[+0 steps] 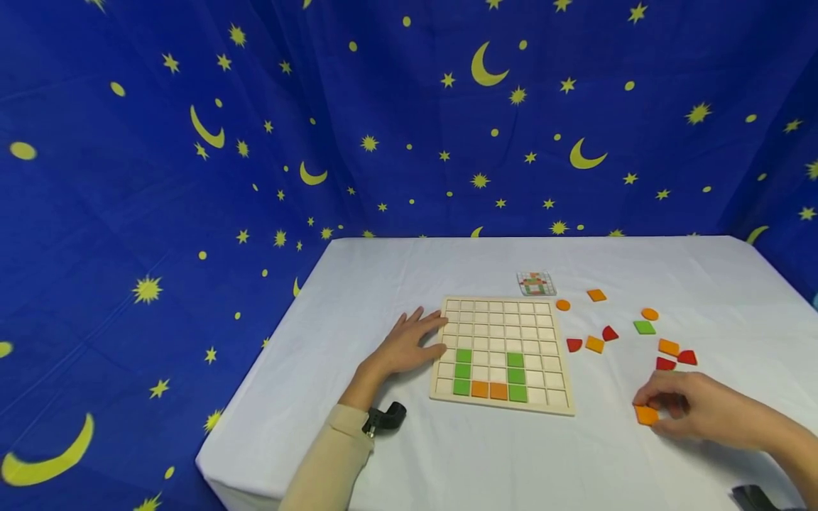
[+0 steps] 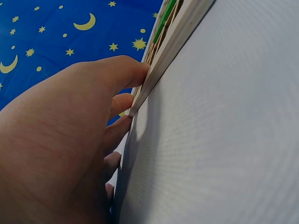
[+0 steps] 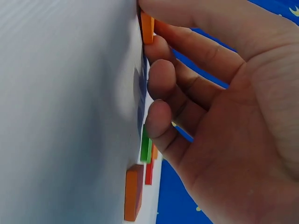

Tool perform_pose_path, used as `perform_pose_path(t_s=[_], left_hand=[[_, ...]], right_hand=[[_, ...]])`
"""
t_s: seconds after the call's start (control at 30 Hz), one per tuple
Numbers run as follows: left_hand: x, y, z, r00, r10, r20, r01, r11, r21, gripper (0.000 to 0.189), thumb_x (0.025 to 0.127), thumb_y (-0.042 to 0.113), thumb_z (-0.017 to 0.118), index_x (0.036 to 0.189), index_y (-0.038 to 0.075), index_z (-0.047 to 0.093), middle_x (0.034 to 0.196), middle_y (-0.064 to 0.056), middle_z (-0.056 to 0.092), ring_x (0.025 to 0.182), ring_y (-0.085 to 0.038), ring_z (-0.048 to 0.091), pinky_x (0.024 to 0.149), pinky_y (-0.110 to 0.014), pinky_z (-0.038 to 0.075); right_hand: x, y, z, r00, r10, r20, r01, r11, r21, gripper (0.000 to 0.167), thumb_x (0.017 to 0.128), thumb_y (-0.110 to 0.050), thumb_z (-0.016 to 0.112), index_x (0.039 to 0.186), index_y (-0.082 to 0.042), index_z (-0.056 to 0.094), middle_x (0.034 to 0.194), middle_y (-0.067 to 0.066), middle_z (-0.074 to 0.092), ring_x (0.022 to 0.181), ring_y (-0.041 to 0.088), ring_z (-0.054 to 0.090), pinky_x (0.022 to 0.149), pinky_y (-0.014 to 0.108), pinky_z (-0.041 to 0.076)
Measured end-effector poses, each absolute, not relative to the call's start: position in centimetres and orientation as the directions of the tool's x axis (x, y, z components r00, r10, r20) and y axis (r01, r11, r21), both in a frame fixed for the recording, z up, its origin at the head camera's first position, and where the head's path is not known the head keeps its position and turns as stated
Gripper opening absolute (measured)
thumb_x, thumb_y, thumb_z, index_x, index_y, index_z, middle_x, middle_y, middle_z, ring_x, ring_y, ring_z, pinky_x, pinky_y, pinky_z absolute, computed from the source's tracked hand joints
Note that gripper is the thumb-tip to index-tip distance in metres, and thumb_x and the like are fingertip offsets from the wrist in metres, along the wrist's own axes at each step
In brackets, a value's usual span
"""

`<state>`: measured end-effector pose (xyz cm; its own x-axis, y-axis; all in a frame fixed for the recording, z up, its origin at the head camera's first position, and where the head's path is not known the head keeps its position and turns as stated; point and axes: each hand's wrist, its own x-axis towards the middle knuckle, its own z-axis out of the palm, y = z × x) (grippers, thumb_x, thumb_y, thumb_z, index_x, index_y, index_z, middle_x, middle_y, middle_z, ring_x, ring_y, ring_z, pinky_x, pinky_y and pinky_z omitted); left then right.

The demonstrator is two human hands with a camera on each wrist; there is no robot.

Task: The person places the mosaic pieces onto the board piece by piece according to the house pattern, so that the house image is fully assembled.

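Between thumb and fingers, my right hand [image 1: 716, 411] pinches an orange square tile [image 1: 647, 415] at the table's right side; the right wrist view shows the same orange tile [image 3: 147, 28] close to the cloth. My left hand [image 1: 405, 345] lies with spread fingers against the left edge of a wooden grid board [image 1: 439, 389]. In the left wrist view its thumb and fingertips touch the board's rim [image 2: 156, 77]. Two columns of green square tiles [image 1: 462, 370] stand in the board's near rows, with two orange square tiles [image 1: 488, 390] between them in the nearest row.
A small pattern card [image 1: 536, 284] lies behind the board. Loose pieces spread to the board's right: orange circles [image 1: 650, 314], orange squares [image 1: 595, 344], a green tile [image 1: 645, 327] and red quarter-round pieces [image 1: 610, 333]. A starry blue curtain [image 1: 409, 128] surrounds the white table [image 1: 383, 270].
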<state>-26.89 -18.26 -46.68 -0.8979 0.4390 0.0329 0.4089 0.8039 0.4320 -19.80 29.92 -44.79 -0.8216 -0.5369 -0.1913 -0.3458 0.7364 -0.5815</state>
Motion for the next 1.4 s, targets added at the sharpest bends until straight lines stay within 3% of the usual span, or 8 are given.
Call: perform_pose_path(t_s=[0.47, 0.73, 1.1, 1.4], left_hand=[[-26.9, -18.2, -46.6, -0.896, 0.442, 0.037, 0.413, 0.802, 0.431, 0.059, 0.094, 0.051, 0.052, 0.147, 0.026, 0.042, 0.154, 0.007, 0.028, 0.145, -0.024, 0.01, 0.116, -0.045, 0.002], [-26.9, -18.3, -46.6, -0.899, 0.437, 0.03, 0.406, 0.806, 0.431, 0.06, 0.094, 0.051, 0.051, 0.147, 0.028, 0.041, 0.155, 0.007, 0.028, 0.145, -0.022, 0.009, 0.116, -0.043, 0.0], [-26.9, -18.4, -46.8, -0.902, 0.43, 0.035, 0.401, 0.805, 0.437, 0.059, 0.093, 0.051, 0.052, 0.147, 0.028, 0.042, 0.154, 0.008, 0.028, 0.145, -0.023, 0.01, 0.116, -0.044, 0.001], [-27.0, -18.2, -46.7, -0.902, 0.431, 0.028, 0.4, 0.809, 0.43, 0.059, 0.093, 0.052, 0.052, 0.147, 0.029, 0.042, 0.154, 0.01, 0.027, 0.145, -0.021, 0.009, 0.116, -0.044, 0.001]], right_hand=[[-22.4, 26.0, -43.4, -0.813, -0.582, -0.009, -0.484, 0.685, -0.545, 0.026, 0.079, -0.029, 0.079, 0.103, -0.028, 0.071, 0.086, -0.01, 0.055, 0.073, 0.008, 0.049, 0.058, 0.021, 0.042], [-24.7, 22.6, -43.6, -0.773, -0.628, 0.095, -0.578, 0.634, -0.514, 0.025, 0.08, -0.025, 0.079, 0.104, -0.026, 0.073, 0.086, -0.012, 0.056, 0.071, 0.008, 0.051, 0.058, 0.021, 0.044], [-27.7, 17.6, -43.6, -0.745, -0.654, 0.128, -0.596, 0.568, -0.567, 0.027, 0.083, -0.025, 0.077, 0.108, -0.017, 0.073, 0.087, -0.009, 0.058, 0.069, 0.011, 0.051, 0.058, 0.024, 0.043], [-28.7, 15.3, -44.2, -0.735, -0.671, 0.098, -0.581, 0.548, -0.602, 0.027, 0.083, -0.019, 0.075, 0.11, -0.014, 0.073, 0.094, -0.007, 0.061, 0.077, 0.014, 0.053, 0.066, 0.026, 0.047]])
